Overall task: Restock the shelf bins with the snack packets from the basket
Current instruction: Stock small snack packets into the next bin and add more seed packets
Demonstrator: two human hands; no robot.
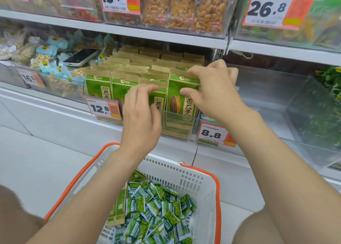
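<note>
Standing right by the shelf here. The person has both hands up at the bin (pixel 177 135) with the 12.8 tag (pixel 104 108), which is packed with rows of green-and-brown seed packets standing upright. The right hand (pixel 212 90) pinches the front packet (pixel 181 103) at the bin's right end near its top: thumb on the printed face, fingers curled over the top edge behind it. That one stands a bit higher than the others in the front row. The left hand (pixel 142 118) is just beside it, fingers bent down onto the top of the next packet (pixel 156 98) — can't tell if it's actually gripping it or only touching. Below the arms sits the basket (pixel 217 188), white with an orange rim, holding a heap of small green packs (pixel 156 207) and a few more of the brown packets (pixel 118 210) leaning against its left side. A phone (pixel 81 56) lies face up on the snacks in the bin to the left, and an 8.8 tag (pixel 212 134) hangs low on the right — right under the right wrist.
</note>
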